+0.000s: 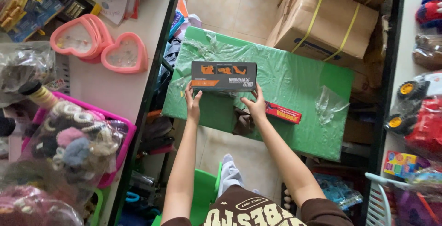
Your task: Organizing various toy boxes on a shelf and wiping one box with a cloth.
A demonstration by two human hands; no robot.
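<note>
Your left hand and right hand each grip a lower corner of the dark, orange-marked box, holding it over the green table. You cannot see what the closed box contains. Just beside your right hand lies a small red box on the table. To your left, a pink basket holds bagged hair ties. Ahead, cardboard cartons bound with yellow straps stand shut.
</note>
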